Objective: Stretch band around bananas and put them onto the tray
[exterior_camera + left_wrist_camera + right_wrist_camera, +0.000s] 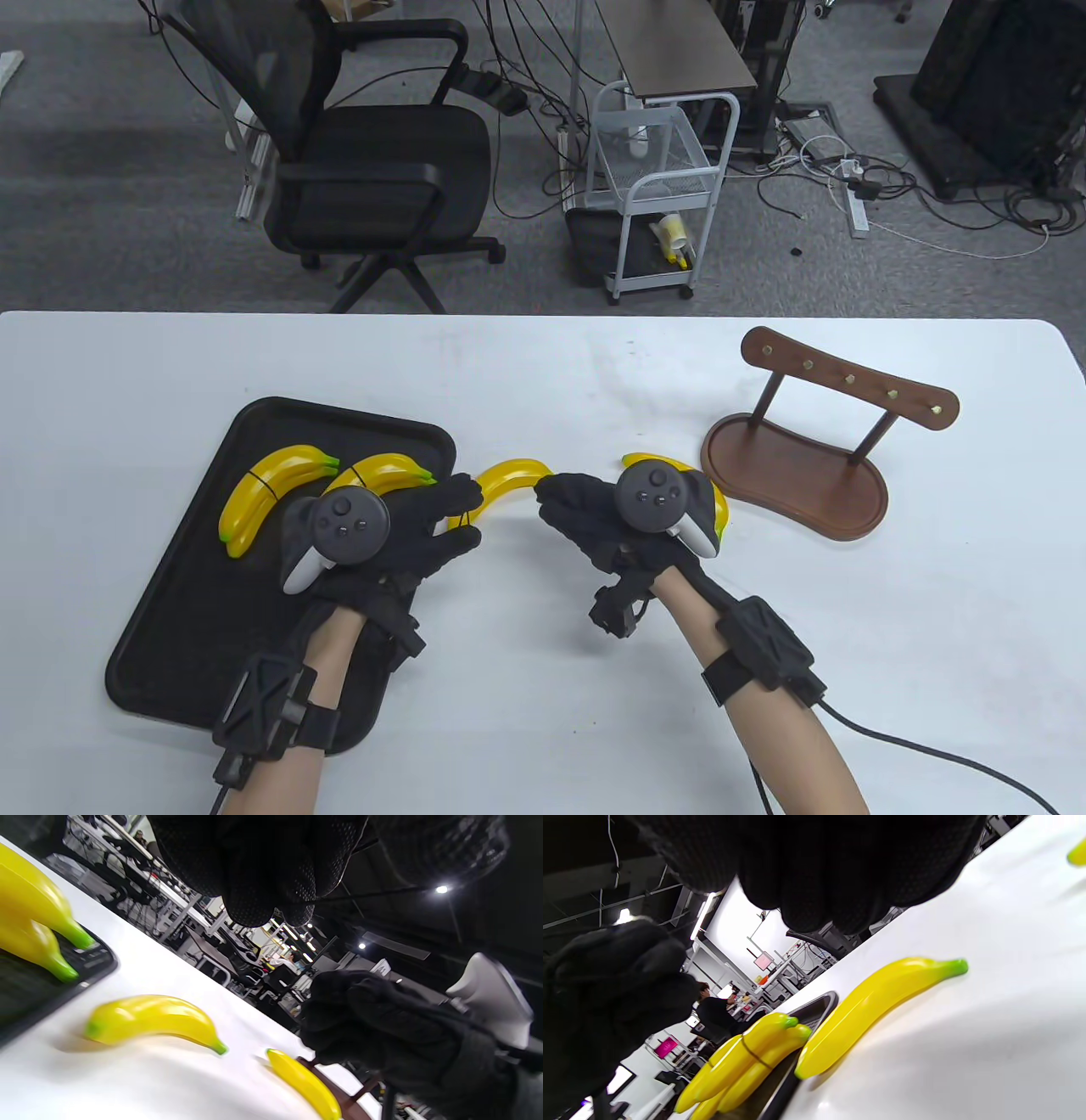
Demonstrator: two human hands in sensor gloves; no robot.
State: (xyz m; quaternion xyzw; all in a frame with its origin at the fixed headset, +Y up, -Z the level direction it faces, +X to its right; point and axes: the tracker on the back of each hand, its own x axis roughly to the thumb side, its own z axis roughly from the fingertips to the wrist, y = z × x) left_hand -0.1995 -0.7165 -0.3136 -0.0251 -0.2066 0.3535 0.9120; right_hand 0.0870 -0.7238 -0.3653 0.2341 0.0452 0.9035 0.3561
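Two pairs banded on the tray (170,611); my left hand (399,531) pinches a band (465,518), right hand (594,518) curled; next, gather the loose bananas (509,480)

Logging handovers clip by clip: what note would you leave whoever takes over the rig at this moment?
Left hand: fingers beside a thin band, grip unclear.
Right hand: curled, contents hidden.
Done: two banana pairs lie on the tray, apparently banded.
Left: one loose banana between the hands and a second banana under the right hand, both on the table. Band them, then move them to the tray.
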